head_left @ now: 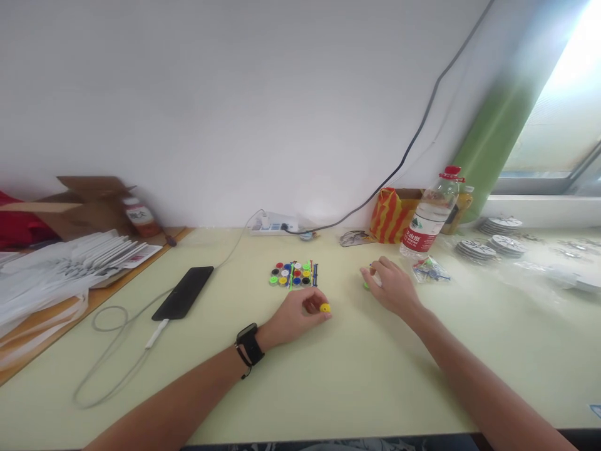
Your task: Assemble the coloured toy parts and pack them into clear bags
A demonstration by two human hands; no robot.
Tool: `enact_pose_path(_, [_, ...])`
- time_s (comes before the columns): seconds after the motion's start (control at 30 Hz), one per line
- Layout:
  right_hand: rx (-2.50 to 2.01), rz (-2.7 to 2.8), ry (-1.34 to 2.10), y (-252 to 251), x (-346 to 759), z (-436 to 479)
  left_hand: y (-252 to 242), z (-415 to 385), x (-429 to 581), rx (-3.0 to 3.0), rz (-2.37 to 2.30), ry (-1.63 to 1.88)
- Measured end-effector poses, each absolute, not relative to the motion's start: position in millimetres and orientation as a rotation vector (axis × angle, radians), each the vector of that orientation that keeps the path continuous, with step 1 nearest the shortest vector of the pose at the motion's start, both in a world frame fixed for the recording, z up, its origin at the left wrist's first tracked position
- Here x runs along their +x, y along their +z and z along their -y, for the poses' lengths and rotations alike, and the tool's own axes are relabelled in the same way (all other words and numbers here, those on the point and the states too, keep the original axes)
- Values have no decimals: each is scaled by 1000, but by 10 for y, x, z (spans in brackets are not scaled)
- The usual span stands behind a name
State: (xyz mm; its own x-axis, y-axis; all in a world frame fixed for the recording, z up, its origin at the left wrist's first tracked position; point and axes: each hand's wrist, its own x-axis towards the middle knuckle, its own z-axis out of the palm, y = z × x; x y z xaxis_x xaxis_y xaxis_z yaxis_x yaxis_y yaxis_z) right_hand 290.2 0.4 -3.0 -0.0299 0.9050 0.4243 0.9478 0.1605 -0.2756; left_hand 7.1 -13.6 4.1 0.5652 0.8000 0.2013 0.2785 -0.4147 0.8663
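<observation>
My left hand [295, 316] rests on the pale table [328, 388], fingers curled in a pinch around a small yellow round piece [325, 307]. A black watch sits on that wrist. My right hand [392, 288] lies to the right, fingers bent over a small green piece [365, 285] and something white. Just beyond both hands lies a cluster of small coloured round pieces and sticks [293, 274] in red, blue, green, yellow and black.
A black phone [184, 292] with a white cable lies at the left. A water bottle [429, 216], a striped bag [390, 216], a power strip [273, 223], a small packet of parts [429, 269], stacks of discs [488, 241] and white bags [61, 263] surround the area.
</observation>
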Motion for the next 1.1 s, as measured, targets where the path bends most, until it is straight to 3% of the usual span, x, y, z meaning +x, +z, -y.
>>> enact_pose_path(0.27, [-1360, 1921, 381, 32, 2606, 237, -60, 28, 66, 1645, -863, 841])
enact_pose_path(0.57, [-998, 2076, 446, 108, 2419, 390, -94, 2, 39, 1649, -830, 879])
enact_pose_path(1.1, [-892, 1903, 784, -104, 2174, 402, 28, 114, 83, 1760, -697, 849])
